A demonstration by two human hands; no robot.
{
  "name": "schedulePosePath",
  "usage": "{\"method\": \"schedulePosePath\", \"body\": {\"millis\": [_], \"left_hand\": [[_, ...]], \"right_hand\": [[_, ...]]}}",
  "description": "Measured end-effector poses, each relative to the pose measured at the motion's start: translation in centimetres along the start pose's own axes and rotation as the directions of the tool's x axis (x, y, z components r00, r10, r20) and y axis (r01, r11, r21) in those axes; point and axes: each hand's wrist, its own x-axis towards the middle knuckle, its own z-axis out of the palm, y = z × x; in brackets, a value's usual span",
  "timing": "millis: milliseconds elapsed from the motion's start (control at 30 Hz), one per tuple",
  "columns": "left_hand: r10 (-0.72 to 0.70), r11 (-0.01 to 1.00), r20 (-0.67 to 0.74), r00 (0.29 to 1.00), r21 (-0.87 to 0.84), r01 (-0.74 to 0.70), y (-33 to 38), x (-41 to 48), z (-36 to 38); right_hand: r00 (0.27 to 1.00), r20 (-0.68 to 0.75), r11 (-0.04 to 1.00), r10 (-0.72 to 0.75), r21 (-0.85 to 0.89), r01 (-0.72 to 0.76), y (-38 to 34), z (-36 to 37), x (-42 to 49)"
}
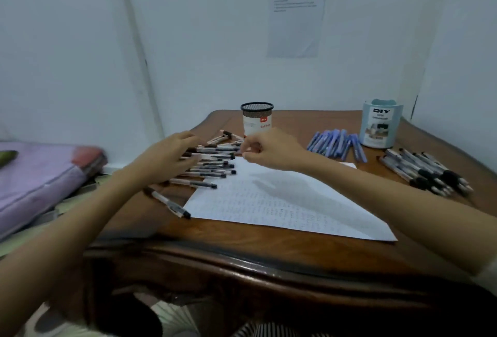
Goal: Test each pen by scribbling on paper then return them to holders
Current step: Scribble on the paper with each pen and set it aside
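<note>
Several clear pens with black caps (pixel 212 167) lie in a loose pile on the brown wooden table (pixel 242 245), left of a white sheet of paper (pixel 282 202) covered in faint scribbles. My left hand (pixel 172 156) rests flat on the pile with fingers spread. My right hand (pixel 269 149) hovers at the pile's right end with fingertips pinched; whether a pen end is between them is unclear. One pen (pixel 169 203) lies apart near the paper's left corner. A black mesh holder (pixel 256 118) stands behind the pile.
A pale blue holder (pixel 380 124) stands at the back right with several blue pens (pixel 336 144) beside it. More black-grip pens (pixel 427 172) lie at the right edge. A purple bag (pixel 40 175) sits off the table's left side. A printed sheet (pixel 295 16) hangs on the wall.
</note>
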Motion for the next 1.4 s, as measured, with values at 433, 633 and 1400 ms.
{"method": "schedulePosePath", "body": {"millis": [433, 633, 1400], "left_hand": [[-0.186, 0.977, -0.021, 0.982, -0.106, 0.183, -3.9, -6.2, -0.3], [-0.163, 0.979, -0.003, 0.987, -0.127, 0.161, -2.5, -5.4, -0.1], [0.418, 0.889, 0.074, 0.905, -0.237, -0.392, 14.3, 9.1, 6.3]], "right_hand": [[0.990, 0.132, 0.997, -0.042, 0.064, 0.033, -3.4, 6.0, 3.8], [0.993, 0.120, 0.996, 0.020, 0.081, -0.030, -3.0, 5.6, 3.7], [0.670, 0.063, 0.210, 0.740, 0.924, -0.320, 12.1, -5.0, -12.7]]}}
